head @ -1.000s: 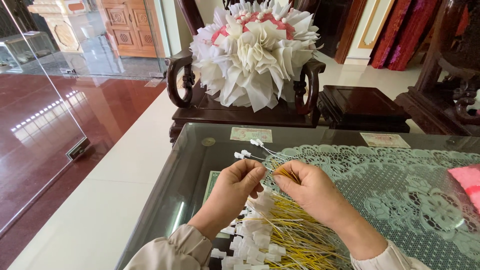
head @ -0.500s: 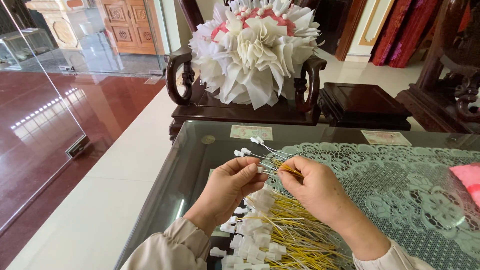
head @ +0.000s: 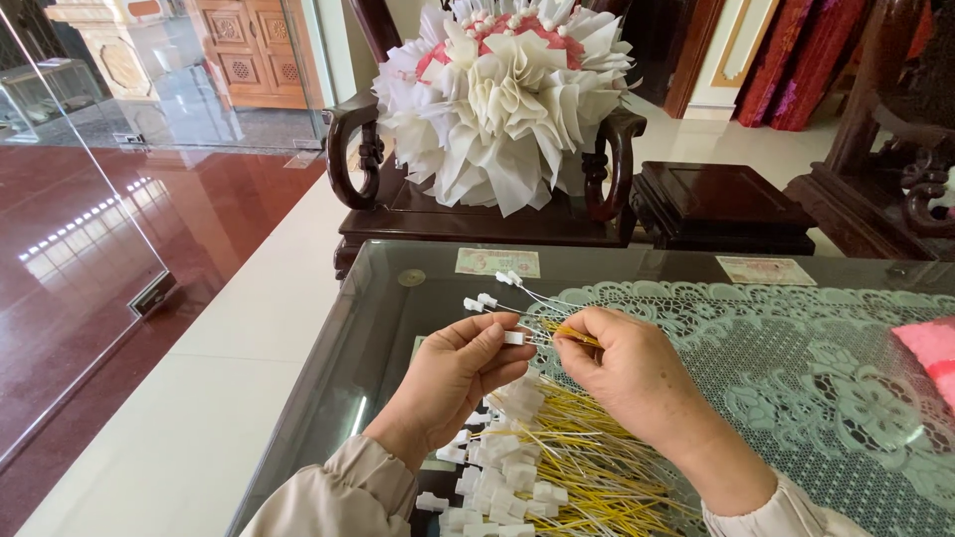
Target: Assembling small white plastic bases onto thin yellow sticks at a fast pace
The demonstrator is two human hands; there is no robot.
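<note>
Left hand pinched a small white connector between thumb and fingertips, while the right hand gripped thin yellow wires just beside it, the two hands nearly touching above the glass table. Loose white-tipped ends fanned out past the fingers toward the far edge. Below the wrists lay a heap of yellow wires with white connectors, beside a pale green lace cloth.

Two bare hands, no rings or watch visible, beige long sleeves with gathered cuffs
</note>
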